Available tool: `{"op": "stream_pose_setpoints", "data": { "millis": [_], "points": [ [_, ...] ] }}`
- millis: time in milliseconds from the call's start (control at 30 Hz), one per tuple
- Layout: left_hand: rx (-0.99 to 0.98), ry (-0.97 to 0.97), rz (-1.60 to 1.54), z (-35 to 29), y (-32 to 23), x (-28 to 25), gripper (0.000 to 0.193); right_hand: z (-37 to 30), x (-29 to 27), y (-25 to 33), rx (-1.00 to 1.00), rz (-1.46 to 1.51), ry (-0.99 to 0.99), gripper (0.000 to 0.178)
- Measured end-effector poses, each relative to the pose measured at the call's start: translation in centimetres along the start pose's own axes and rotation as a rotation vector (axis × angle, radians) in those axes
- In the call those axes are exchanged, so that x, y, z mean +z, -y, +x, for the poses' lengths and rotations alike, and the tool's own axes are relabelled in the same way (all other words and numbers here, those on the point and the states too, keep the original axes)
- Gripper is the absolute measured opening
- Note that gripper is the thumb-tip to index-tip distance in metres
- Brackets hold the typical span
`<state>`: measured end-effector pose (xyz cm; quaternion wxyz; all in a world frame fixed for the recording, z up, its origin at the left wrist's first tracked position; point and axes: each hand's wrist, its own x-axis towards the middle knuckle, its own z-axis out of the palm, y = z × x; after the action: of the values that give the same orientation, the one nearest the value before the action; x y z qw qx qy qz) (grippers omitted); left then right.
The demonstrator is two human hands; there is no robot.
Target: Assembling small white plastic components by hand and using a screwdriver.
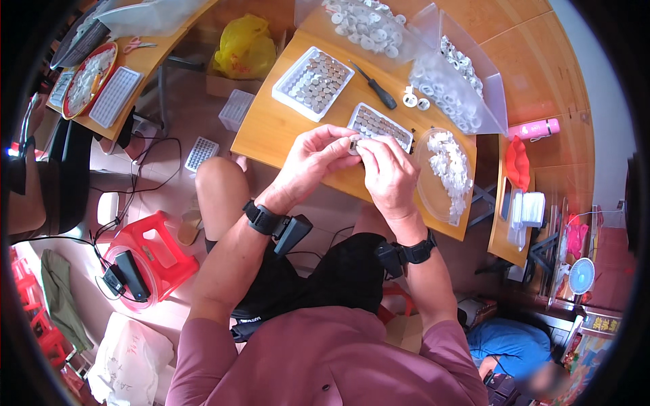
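Note:
My left hand (313, 161) and my right hand (393, 174) meet above the front edge of the wooden table (271, 139). Pinched between their fingertips is a small round metallic piece (354, 141); its finer details are too small to tell. Just beyond my fingers lies a white tray of round metal discs (382, 124), partly hidden by my right hand. Farther left, a larger white tray (279, 90) holds several more discs in rows. A black-handled screwdriver (376, 88) lies between the trays, with two white round parts (410, 99) to its right.
A clear round dish (426, 181) of white scraps sits right of my right hand. Clear bins (491, 101) of white round parts stand at the back. At left are a red stool (177, 250) with cables and another person's leg (68, 183). A blue-clad person (511, 342) is at lower right.

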<state>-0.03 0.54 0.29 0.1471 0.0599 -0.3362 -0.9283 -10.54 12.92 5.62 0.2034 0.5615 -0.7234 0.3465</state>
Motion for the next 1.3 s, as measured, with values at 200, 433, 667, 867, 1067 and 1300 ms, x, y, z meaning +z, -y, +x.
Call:
{"op": "stream_pose_setpoints", "data": {
  "millis": [200,433,667,867,1067,1300],
  "points": [
    [0.036,-0.004,0.036,0.0,0.3,-0.1,0.023,0.7,-0.4,0.3,0.272,0.120,0.134,0.007],
    [0.036,0.043,0.080,0.4,0.3,-0.1,0.024,0.1,-0.2,0.0,0.765,0.551,0.134,0.008],
    [-0.007,-0.004,0.010,0.1,-0.1,0.1,0.023,1.0,-1.1,0.1,0.858,0.685,0.208,0.008],
    [0.036,-0.021,0.215,0.3,-0.2,0.9,0.026,0.2,-0.4,0.1,0.834,0.572,0.149,0.007],
    [0.072,-0.034,0.174,-0.5,0.6,0.4,0.026,-0.8,-1.1,2.1,0.747,0.572,0.138,0.007],
    [0.042,-0.075,0.213,-0.2,0.8,0.3,0.018,-1.5,-1.2,2.2,0.707,0.589,0.109,0.009]
  ]
}}
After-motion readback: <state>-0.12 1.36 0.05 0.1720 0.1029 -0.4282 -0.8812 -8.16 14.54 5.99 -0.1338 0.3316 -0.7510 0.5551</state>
